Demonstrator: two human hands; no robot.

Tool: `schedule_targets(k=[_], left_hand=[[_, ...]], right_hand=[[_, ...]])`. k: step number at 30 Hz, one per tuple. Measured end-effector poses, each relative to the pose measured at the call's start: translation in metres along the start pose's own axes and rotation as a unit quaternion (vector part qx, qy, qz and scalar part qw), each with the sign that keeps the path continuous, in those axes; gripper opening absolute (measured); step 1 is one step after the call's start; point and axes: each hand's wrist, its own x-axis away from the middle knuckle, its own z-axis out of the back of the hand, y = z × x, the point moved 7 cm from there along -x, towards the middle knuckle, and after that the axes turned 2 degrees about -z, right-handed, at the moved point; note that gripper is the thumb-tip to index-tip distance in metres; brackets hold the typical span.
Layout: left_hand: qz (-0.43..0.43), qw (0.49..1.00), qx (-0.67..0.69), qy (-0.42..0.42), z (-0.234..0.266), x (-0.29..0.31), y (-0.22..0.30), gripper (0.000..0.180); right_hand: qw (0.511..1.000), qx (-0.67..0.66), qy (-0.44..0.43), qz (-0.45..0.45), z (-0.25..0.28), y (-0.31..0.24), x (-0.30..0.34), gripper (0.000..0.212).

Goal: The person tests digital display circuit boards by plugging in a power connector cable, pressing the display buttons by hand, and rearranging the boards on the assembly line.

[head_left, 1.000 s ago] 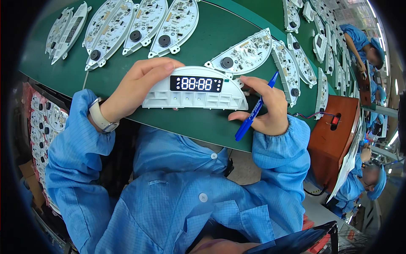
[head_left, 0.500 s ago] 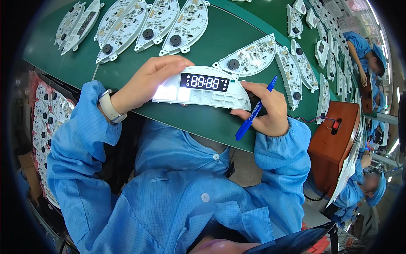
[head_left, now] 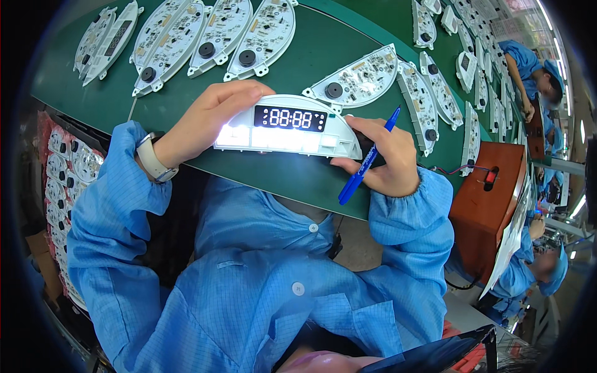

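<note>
Between both hands I hold a white half-moon display panel (head_left: pixel 339 133), its digit window lit and bright white light showing in the cells along its lower part. My left hand (head_left: pixel 208 121) grips the panel's left end, thumb along the top edge. At the other end, my right hand (head_left: pixel 393 155) pinches the panel's tip between thumb and forefinger. A blue marker pen (head_left: pixel 364 171) is also tucked in the right hand, slanting across the fingers. Just beyond the panel a half-moon circuit board (head_left: pixel 364 78) with a round black buzzer lies on the green table (head_left: pixel 180 118).
More half-moon boards (head_left: pixel 267 31) stand in a row at the far left, others (head_left: pixel 418 105) at the right. A brown wooden box (head_left: pixel 488 211) with red and black wires sits at the right edge. Boards fill a tray (head_left: pixel 59 180) at left. Co-workers (head_left: pixel 528 65) sit at right.
The light in the panel's lower cells has spread from the left end across most of its length. The whole view has shifted slightly; both hands keep their grip.
</note>
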Motion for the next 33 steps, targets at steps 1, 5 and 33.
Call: schedule_targets(k=[1,5,33], left_hand=[[0.003,1.000,0.005,-0.001,0.000,0.000,0.000,0.037],[0.012,1.000,0.021,0.007,-0.001,0.002,0.000,0.036],[0.017,0.995,0.094,-0.013,-0.013,0.022,0.028,0.040]], right_hand=[[1.000,0.003,-0.001,0.002,0.000,0.000,0.000,0.066],[1.000,0.009,-0.005,0.000,0.001,0.000,0.001,0.066],[0.998,-0.033,0.030,0.043,0.018,-0.016,-0.001,0.057]])
